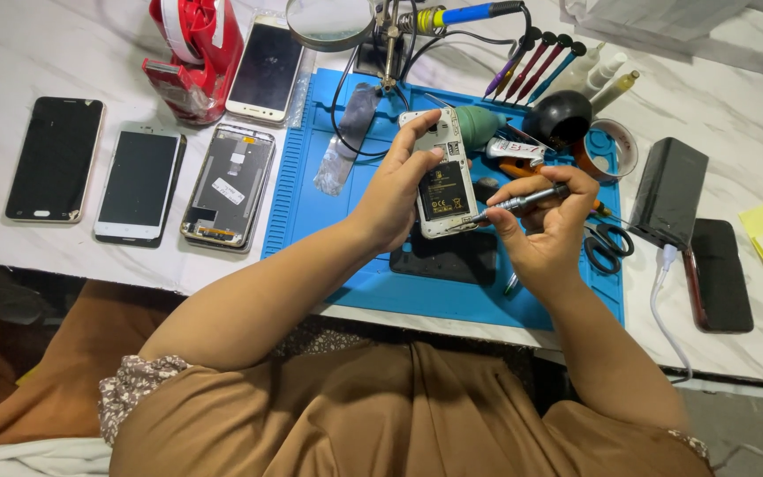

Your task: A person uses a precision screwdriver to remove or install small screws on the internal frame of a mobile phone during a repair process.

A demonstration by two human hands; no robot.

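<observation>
My left hand (396,185) grips a white phone (442,172) with its back cover off, so the black battery faces up, above a blue work mat (311,194). In my right hand (547,221) is a slim metal screwdriver (517,202), its tip touching the phone's lower right edge. A dark flat phone part (443,259) lies on the mat just under my hands.
Three phones (55,159) lie left of the mat, another (265,69) by a red tape dispenser (192,57). At the back are a magnifier, a soldering iron (465,14), screwdrivers and a black blower (558,115). Scissors (607,246), a power bank (668,190) and a dark phone (719,274) lie to the right.
</observation>
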